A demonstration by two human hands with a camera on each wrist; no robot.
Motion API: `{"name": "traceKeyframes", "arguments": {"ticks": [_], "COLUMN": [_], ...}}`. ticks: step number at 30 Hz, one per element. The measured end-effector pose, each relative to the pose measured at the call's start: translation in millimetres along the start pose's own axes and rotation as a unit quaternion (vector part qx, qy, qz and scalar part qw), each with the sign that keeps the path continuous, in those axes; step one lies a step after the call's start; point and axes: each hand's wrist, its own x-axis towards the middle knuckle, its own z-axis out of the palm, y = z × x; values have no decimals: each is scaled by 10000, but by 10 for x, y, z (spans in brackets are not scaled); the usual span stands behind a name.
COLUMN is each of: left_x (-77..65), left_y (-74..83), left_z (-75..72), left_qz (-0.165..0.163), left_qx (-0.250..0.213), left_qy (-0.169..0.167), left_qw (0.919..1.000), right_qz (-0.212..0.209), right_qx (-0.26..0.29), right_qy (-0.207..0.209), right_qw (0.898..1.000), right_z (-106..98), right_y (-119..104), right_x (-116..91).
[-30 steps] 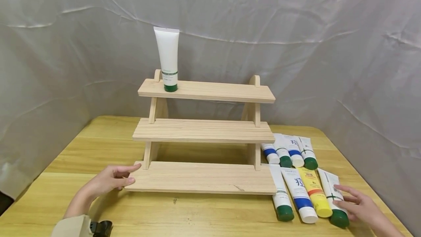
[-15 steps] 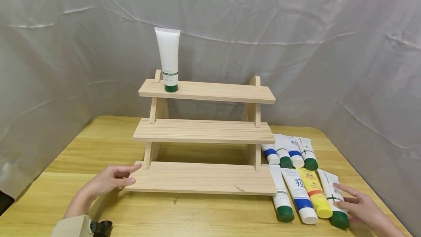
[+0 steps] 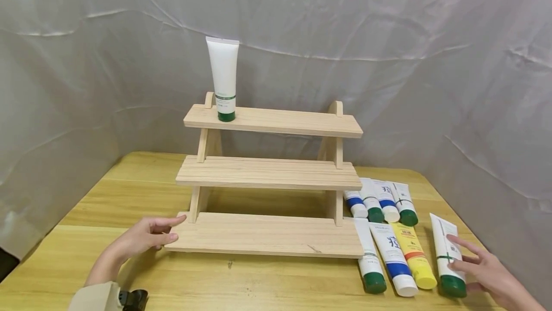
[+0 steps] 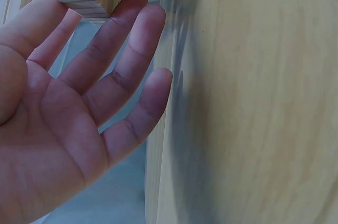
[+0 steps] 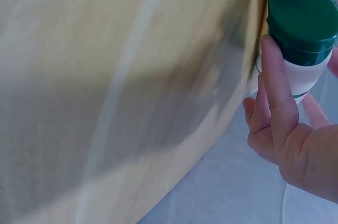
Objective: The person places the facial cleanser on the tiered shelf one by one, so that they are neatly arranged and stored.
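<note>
My right hand (image 3: 496,272) grips a white squeeze tube (image 3: 446,246) with a green cap and a thin green band, at the right of the table. In the right wrist view its green cap (image 5: 303,20) faces the camera, and the fingers wrap its sides. My left hand (image 3: 140,239) holds the left end of the bottom board of a three-tier wooden display stand (image 3: 263,234). The left wrist view shows thumb and index finger at the board's end, the other fingers spread below. A similar white tube with green cap (image 3: 224,81) stands cap-down on the top tier's left.
Beside the stand's right end lie a green-capped tube (image 3: 371,263), a white tube with a blue band (image 3: 393,256) and a yellow tube (image 3: 414,256). Several more tubes (image 3: 381,201) lie behind them. Grey cloth (image 3: 388,62) hangs behind the wooden table (image 3: 258,282).
The right hand has taken hold of the outermost green-capped tube and moved it right, away from the yellow one. My left hand has stayed at the stand.
</note>
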Motion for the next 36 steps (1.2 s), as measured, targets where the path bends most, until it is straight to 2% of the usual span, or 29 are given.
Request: {"name": "traceKeyframes", "arguments": {"ticks": [3,6,14,18,21,25,30,33,36], "left_x": [2,8,10,3,-2,-10,-13,-11,-12], "left_y": [0,2,14,13,13,14,19,21,21], "left_z": [-5,-9,-8,-9,-9,-10,-3,4,8], "left_qz": [-7,-42,-69,-58,-46,-80,-144,-188,-226], "left_qx": [-10,-3,21,10,2,-57,-60,-29,-33], "left_qy": [0,-12,20,16,-4,-3,34,64,64], "left_qw": [10000,10000,10000,10000,10000,10000,9999,9998,9997], "right_qz": [-75,-130,-629,-873,-1059,-1171,-1463,-1694,-1913], "right_qx": [-75,-139,207,155,213,163,227,505,1019], "right_qy": [81,223,883,1063,1159,1292,1224,1256,1198], "right_qw": [9999,9996,9939,9904,9874,9845,9814,9762,9688], "right_z": [-12,-41,-245,-304,-293,-232,-148,-129,-130], "right_y": [-12,63,585,695,647,466,250,248,309], "right_x": [-11,71,529,650,660,591,493,543,655]}}
